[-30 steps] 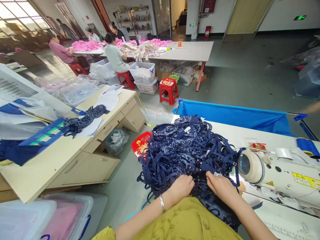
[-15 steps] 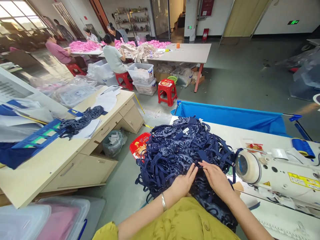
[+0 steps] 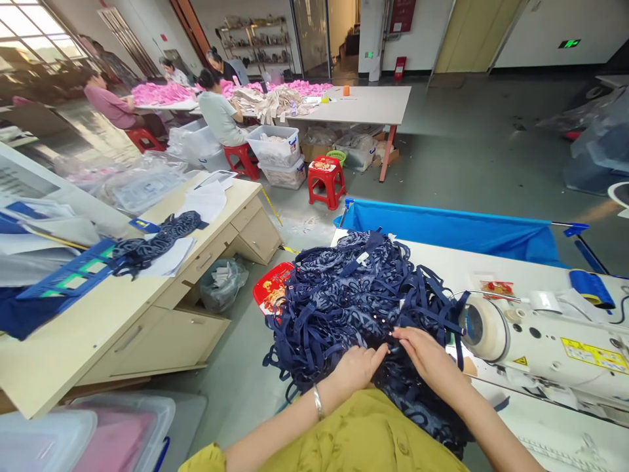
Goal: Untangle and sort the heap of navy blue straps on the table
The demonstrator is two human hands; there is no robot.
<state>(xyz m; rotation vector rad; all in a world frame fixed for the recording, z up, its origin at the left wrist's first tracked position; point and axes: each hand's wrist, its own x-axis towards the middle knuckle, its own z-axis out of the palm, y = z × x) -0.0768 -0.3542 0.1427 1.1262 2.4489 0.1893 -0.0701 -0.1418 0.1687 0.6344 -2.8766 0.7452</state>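
A large heap of navy patterned bras (image 3: 339, 288) with many loose straps lies in front of me on the white table. At its near side my left hand (image 3: 361, 366) is closed, thumb and forefinger pinching the edge of one navy bra (image 3: 413, 393) that hangs down toward my lap. Close beside it, my right hand (image 3: 423, 354) pinches the same dark fabric, fingertips almost meeting those of the left. The exact piece of cloth between the fingertips is partly hidden.
To the right stands a white sewing machine (image 3: 535, 341), near a blue thread spool (image 3: 591, 288). A blue cloth trough (image 3: 452, 229) runs along the table's far edge. Left is a desk (image 3: 162, 288) with papers. A red stool (image 3: 327, 183) and seated people are farther back.
My fingers have drawn in from a flatter, stretched pose to a pinch at the fabric's edge. A strap piece above the right hand has shifted away. The view has moved slightly.
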